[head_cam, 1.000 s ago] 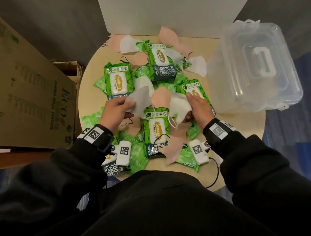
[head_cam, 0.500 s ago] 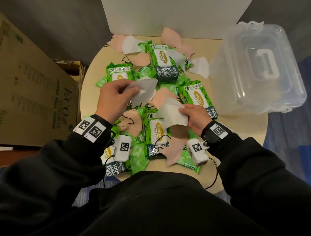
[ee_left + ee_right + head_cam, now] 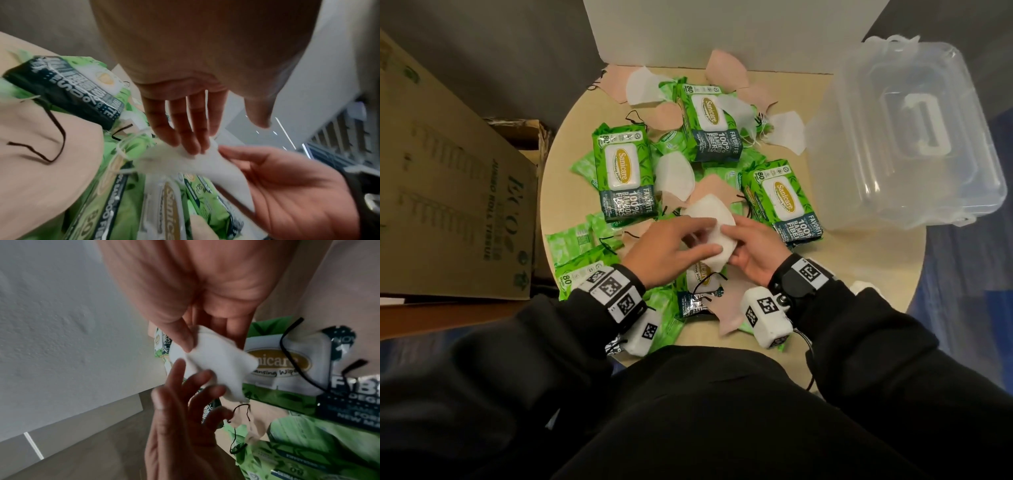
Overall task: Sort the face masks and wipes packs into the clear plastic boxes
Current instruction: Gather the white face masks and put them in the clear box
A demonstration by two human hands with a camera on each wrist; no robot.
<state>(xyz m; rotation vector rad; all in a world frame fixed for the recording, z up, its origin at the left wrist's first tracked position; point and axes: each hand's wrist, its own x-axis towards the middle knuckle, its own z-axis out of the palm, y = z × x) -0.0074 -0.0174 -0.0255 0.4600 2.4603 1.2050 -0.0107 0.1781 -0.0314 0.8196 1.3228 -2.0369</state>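
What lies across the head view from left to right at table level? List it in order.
Brown cardboard box → green Sanicare wipes pack with white lid → white face mask held between left hand and right hand → clear plastic lidded box.

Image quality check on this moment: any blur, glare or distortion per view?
Head view: sharp, wide-angle bending at the edges, soft sheen on the clear plastic box. Left wrist view: motion blur on the white mask and the left hand; packs smeared. Right wrist view: palm of the right hand close and out of focus, wipes pack label readable.
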